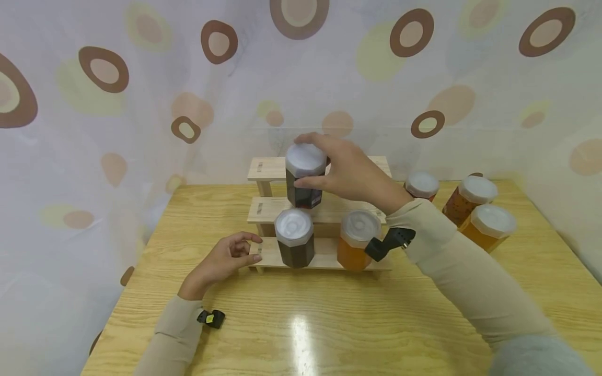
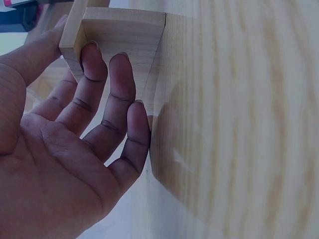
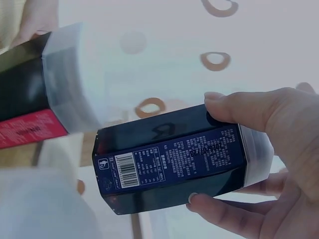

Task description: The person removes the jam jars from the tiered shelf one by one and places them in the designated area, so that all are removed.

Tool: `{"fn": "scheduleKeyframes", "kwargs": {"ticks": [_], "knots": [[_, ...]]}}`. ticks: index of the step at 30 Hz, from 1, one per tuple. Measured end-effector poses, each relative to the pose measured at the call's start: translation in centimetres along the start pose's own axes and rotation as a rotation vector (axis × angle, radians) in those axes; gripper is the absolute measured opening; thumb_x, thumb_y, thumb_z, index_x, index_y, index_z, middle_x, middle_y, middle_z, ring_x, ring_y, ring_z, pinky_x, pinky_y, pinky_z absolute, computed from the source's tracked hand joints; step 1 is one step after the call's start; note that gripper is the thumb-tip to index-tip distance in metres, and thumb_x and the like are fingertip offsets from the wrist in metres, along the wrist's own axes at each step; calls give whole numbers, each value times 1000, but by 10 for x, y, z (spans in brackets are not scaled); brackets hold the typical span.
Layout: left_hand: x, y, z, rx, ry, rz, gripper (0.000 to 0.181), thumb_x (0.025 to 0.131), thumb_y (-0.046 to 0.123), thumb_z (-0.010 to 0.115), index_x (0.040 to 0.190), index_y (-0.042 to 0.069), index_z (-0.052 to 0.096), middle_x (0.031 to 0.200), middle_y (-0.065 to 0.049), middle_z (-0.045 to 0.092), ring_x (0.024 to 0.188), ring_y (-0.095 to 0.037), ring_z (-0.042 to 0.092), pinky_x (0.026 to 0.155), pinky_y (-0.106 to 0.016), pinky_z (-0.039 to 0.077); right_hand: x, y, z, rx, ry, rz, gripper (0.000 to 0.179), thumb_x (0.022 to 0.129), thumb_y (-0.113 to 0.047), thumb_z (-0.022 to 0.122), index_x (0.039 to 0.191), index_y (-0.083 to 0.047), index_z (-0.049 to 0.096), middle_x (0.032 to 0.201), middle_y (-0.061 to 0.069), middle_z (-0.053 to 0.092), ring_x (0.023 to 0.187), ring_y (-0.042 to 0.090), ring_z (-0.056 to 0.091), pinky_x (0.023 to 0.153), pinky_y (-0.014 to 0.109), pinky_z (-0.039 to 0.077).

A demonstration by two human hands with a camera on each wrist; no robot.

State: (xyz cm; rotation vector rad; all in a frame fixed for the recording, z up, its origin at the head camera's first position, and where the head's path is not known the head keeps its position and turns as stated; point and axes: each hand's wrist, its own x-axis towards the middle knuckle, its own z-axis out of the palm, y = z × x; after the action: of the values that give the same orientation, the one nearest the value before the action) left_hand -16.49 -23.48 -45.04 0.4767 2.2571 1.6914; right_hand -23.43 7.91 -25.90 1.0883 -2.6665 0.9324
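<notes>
My right hand (image 1: 345,162) grips a dark jar (image 1: 305,183) with a pale lid, thumb and fingers on opposite sides, in front of the stepped wooden rack's (image 1: 265,211) upper tiers. The right wrist view shows a barcode label on this jar (image 3: 164,162). My left hand (image 1: 228,258) is by the left end of the lowest tier with its fingers loosely curved; in the left wrist view the fingertips of this hand (image 2: 89,129) are right at the board's end (image 2: 122,17). Another dark jar (image 1: 296,250) and an amber jar (image 1: 355,256) stand on the lowest tier.
Right of the rack, on the wooden table (image 1: 263,324), stand a reddish jar (image 1: 420,188), a speckled red-brown jar (image 1: 458,206) and an amber jar (image 1: 482,235), partly behind my right forearm. A patterned cloth (image 1: 254,94) hangs behind the table.
</notes>
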Motion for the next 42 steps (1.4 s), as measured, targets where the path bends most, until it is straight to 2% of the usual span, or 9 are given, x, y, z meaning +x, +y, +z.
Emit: {"fn": "scheduleKeyframes", "kwargs": {"ticks": [6, 12, 19, 23, 26, 29, 34, 38, 42], "knots": [[0, 1, 0, 3, -1, 3, 38, 97, 3, 71, 132, -3, 58, 82, -7, 63, 67, -10, 50, 63, -24, 39, -11, 4, -19, 15, 70, 15, 72, 85, -33, 89, 146, -17, 54, 135, 7, 59, 102, 25, 63, 85, 42, 51], [-1, 0, -1, 8, 4, -1, 38, 97, 3, 72, 133, -3, 58, 82, -7, 63, 68, -10, 50, 65, -24, 39, -22, 10, -34, 9, 141, 28, 68, 85, -34, 88, 144, -22, 56, 126, 8, 65, 96, 27, 64, 82, 43, 51], [-2, -2, -1, 10, 11, -8, 39, 97, 3, 72, 132, -3, 58, 83, -8, 64, 69, -11, 52, 66, -24, 41, -35, 20, -44, 0, 206, 52, 67, 83, -31, 90, 142, -19, 61, 119, 11, 68, 93, 28, 65, 79, 43, 50], [-2, -2, -1, -5, 9, 4, 39, 96, 2, 72, 132, -3, 58, 83, -8, 64, 70, -13, 54, 66, -24, 42, -45, 22, -52, 14, 221, 99, 65, 83, -33, 89, 141, -21, 63, 120, 12, 68, 92, 30, 67, 77, 45, 51], [-3, -3, -1, -7, 6, 10, 39, 96, 2, 72, 132, -3, 58, 83, -8, 64, 71, -13, 54, 67, -24, 42, -56, 24, -60, 16, 219, 164, 64, 84, -37, 88, 142, -26, 62, 121, 12, 67, 92, 32, 69, 78, 45, 50], [-3, -3, 0, 9, 0, 8, 39, 97, 3, 72, 133, -3, 58, 83, -8, 65, 70, -12, 53, 67, -25, 42, -66, 28, -67, 13, 238, 206, 65, 83, -37, 88, 142, -29, 63, 123, 12, 65, 94, 33, 70, 79, 37, 50], [0, 1, -2, 31, 1, 5, 38, 98, 6, 72, 133, -1, 59, 81, -7, 62, 69, -13, 48, 66, -26, 39, -81, 37, -80, 23, 297, 200, 65, 82, -26, 91, 141, -27, 65, 124, 6, 62, 95, 34, 66, 75, 19, 45], [0, 4, -2, 27, 9, -8, 38, 97, 5, 72, 132, -1, 59, 81, -8, 62, 69, -13, 49, 65, -25, 39, -90, 45, -87, 27, 306, 237, 66, 81, -23, 92, 141, -26, 65, 130, 3, 60, 97, 33, 63, 75, 15, 44], [-2, 4, -2, 13, 2, -11, 38, 97, 3, 72, 132, -2, 59, 82, -8, 63, 70, -14, 51, 66, -25, 41, -100, 52, -90, 7, 304, 289, 67, 80, -25, 92, 141, -25, 65, 134, 6, 61, 93, 25, 64, 73, 11, 44]]}}
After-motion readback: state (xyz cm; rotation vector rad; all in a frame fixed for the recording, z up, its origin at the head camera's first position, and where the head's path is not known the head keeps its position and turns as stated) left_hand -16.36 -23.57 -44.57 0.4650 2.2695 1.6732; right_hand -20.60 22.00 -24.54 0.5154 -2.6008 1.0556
